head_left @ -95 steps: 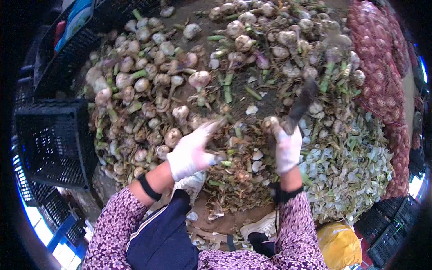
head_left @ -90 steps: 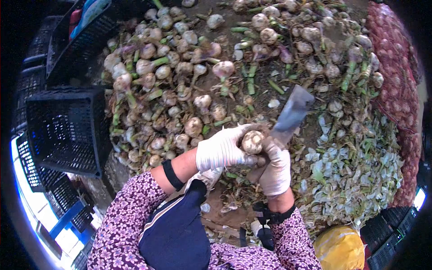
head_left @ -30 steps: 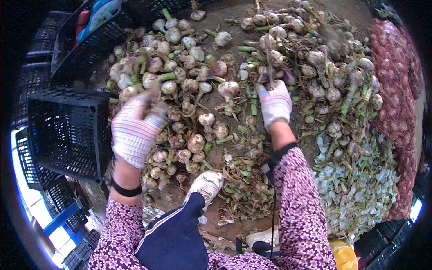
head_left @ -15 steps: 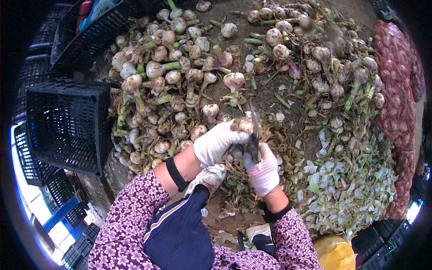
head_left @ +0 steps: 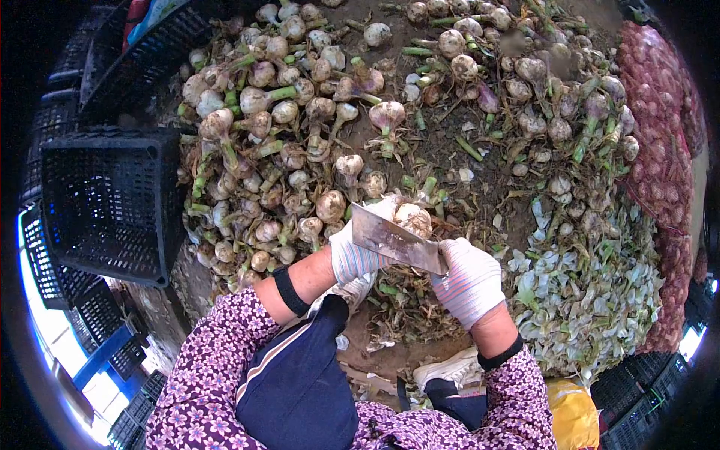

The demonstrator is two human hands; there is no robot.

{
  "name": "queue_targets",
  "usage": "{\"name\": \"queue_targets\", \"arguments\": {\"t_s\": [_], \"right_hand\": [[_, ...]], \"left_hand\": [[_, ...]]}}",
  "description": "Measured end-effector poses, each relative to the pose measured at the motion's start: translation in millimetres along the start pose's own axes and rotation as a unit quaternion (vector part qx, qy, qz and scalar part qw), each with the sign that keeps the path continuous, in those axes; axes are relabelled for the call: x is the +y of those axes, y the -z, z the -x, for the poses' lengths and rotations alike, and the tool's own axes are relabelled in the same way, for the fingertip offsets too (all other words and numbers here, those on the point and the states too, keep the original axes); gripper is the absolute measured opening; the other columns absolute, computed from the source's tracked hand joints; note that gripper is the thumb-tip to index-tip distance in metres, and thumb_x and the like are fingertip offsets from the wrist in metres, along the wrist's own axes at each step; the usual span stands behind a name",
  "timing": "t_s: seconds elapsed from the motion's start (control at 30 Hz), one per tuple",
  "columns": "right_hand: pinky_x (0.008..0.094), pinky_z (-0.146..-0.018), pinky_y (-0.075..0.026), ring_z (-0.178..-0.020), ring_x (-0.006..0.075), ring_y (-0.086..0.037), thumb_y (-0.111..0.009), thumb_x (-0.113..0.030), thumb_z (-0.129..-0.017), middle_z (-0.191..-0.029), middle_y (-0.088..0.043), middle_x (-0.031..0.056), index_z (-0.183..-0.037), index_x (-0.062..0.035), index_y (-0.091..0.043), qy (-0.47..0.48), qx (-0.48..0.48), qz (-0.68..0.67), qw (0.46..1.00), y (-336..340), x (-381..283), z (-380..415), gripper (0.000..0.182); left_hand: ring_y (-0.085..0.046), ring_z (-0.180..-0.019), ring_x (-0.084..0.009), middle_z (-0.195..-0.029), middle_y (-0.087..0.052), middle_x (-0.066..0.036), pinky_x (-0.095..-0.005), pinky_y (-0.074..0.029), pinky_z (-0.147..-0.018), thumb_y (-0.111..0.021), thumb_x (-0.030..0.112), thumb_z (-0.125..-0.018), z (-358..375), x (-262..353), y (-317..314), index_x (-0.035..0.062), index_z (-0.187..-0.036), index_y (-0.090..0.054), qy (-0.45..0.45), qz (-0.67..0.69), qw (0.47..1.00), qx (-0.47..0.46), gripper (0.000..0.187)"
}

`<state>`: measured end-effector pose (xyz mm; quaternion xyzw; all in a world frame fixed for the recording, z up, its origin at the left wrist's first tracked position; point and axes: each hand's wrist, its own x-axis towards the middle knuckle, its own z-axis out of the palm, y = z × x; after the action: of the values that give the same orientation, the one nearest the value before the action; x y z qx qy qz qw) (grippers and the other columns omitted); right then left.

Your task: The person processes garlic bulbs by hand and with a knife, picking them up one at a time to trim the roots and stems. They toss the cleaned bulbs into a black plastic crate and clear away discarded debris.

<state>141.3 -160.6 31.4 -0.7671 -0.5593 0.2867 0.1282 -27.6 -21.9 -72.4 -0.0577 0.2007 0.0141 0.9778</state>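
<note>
My left hand [head_left: 356, 251], in a striped white glove, is closed round a garlic bulb [head_left: 413, 219], whose pale head shows behind the blade. My right hand [head_left: 474, 283], gloved the same way, grips a cleaver [head_left: 396, 240] by its handle end. The broad, dirt-marked blade points left and lies across the front of my left hand and the bulb, hiding part of both. Left of and beyond my hands spreads a heap of garlic bulbs [head_left: 285, 112] with cut green stems. Dry trimmings [head_left: 412, 307] cover the ground beneath them.
An upturned black plastic crate [head_left: 112, 142] stands at the left, with more crates stacked behind. Red mesh sacks [head_left: 660, 150] of garlic line the right side. A pile of pale peelings [head_left: 592, 292] lies at lower right, near a yellow bag [head_left: 574, 412].
The cleaver has turned from edge-on and upright to broadside, pointing left. My right hand has shifted right and rolled over. My left hand still holds the garlic bulb; the view has tilted slightly.
</note>
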Motion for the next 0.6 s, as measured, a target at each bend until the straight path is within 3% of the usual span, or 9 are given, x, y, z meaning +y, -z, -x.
{"name": "queue_targets", "arguments": {"t_s": [0.07,0.1,0.13,0.17,0.23,0.33,0.4,0.53,0.6], "right_hand": [[0.046,-0.067,-0.053,-0.075,0.037,-0.066,-0.071,-0.014,-0.073,-0.082,-0.064,0.0141,-0.093,-0.0101,-0.064,0.002,0.001,-0.01,1.0,-4.3,2.3,-0.9,0.021],[0.0458,-0.066,-0.053,-0.074,0.0369,-0.065,-0.071,-0.014,-0.073,-0.082,-0.063,0.0139,-0.092,-0.0102,-0.064,0.014,0.012,-0.03,0.999,-6.1,3.7,-1.9,0.021],[0.0456,-0.066,-0.053,-0.074,0.0368,-0.065,-0.071,-0.014,-0.073,-0.082,-0.063,0.0138,-0.092,-0.0102,-0.064,0.026,0.022,-0.051,0.998,-8.4,5.8,-2.5,0.021],[0.0456,-0.066,-0.053,-0.074,0.0368,-0.065,-0.071,-0.014,-0.073,-0.082,-0.063,0.0138,-0.092,-0.0102,-0.064,0.024,0.018,-0.052,0.998,-12.4,9.1,-2.7,0.021],[0.045,-0.064,-0.054,-0.073,0.0365,-0.065,-0.071,-0.014,-0.074,-0.08,-0.062,0.0136,-0.093,-0.0105,-0.065,0.041,0.037,-0.066,0.996,-22.1,18.9,-5.2,0.019],[0.0453,-0.065,-0.054,-0.074,0.0362,-0.066,-0.072,-0.016,-0.075,-0.081,-0.064,0.0138,-0.093,-0.0114,-0.066,0.062,0.047,-0.085,0.993,-31.7,34.9,-2.9,0.019],[0.0453,-0.069,-0.055,-0.081,0.0394,-0.067,-0.074,-0.018,-0.078,-0.085,-0.067,0.0163,-0.094,-0.0094,-0.065,-0.063,0.005,-0.031,0.998,-39.3,63.5,2.0,0.021],[0.0438,-0.072,-0.055,-0.081,0.0418,-0.066,-0.072,-0.015,-0.084,-0.088,-0.069,0.0191,-0.098,-0.0071,-0.065,-0.191,0.032,-0.08,0.978,-25.6,93.7,25.6,0.017],[0.0383,-0.071,-0.054,-0.078,0.0348,-0.068,-0.069,-0.012,-0.088,-0.089,-0.071,0.0172,-0.1,-0.0043,-0.065,-0.212,0.016,-0.071,0.975,-23.5,94.5,20.6,0.014]], "left_hand": [[-0.064,-0.116,-0.0278,-0.127,-0.064,-0.013,-0.0458,-0.053,-0.103,-0.038,0.027,-0.109,6.1,0.3,-12.9,0.0053,-0.131,-0.056,-0.039,-0.073,0.996,0.042,0.036],[-0.064,-0.115,-0.0265,-0.126,-0.066,-0.012,-0.0445,-0.054,-0.101,-0.045,0.027,-0.107,9.6,2.7,-19.4,0.0054,-0.13,-0.057,-0.072,-0.28,0.955,0.057,0.034],[-0.065,-0.114,-0.0252,-0.125,-0.067,-0.011,-0.0432,-0.054,-0.1,-0.052,0.028,-0.104,12.3,4.9,-27.0,0.0055,-0.128,-0.059,-0.101,-0.474,0.872,0.069,0.033],[-0.065,-0.114,-0.0252,-0.125,-0.067,-0.011,-0.0432,-0.054,-0.1,-0.052,0.028,-0.104,15.2,6.5,-33.5,0.0055,-0.128,-0.059,-0.099,-0.472,0.873,0.071,0.033],[-0.068,-0.105,-0.0199,-0.121,-0.069,-0.009,-0.0376,-0.056,-0.094,-0.071,0.029,-0.093,18.7,12.9,-46.1,0.0056,-0.123,-0.063,-0.145,-0.686,0.713,0.001,0.039],[-0.069,-0.097,-0.0151,-0.109,-0.072,-0.009,-0.0326,-0.056,-0.088,-0.084,0.024,-0.08,21.2,13.7,-58.3,0.0062,-0.121,-0.065,-0.077,-0.713,0.697,0.032,0.048],[-0.074,-0.081,-0.0195,-0.092,-0.075,-0.009,-0.0337,-0.059,-0.078,-0.087,0.031,-0.068,23.5,6.6,-96.1,0.0072,-0.114,-0.068,0.021,-0.783,0.616,0.087,0.056],[-0.073,-0.093,-0.0271,-0.103,-0.073,-0.013,-0.0363,-0.059,-0.085,-0.089,0.039,-0.064,26.1,12.8,-110.8,0.01,-0.122,-0.065,0.009,-0.807,0.586,0.078,0.069],[-0.07,-0.1,-0.0309,-0.11,-0.069,-0.015,-0.0393,-0.057,-0.089,-0.089,0.036,-0.065,21.7,12.4,-105.3,0.0101,-0.122,-0.065,-0.048,-0.825,0.561,0.043,0.067]]}}
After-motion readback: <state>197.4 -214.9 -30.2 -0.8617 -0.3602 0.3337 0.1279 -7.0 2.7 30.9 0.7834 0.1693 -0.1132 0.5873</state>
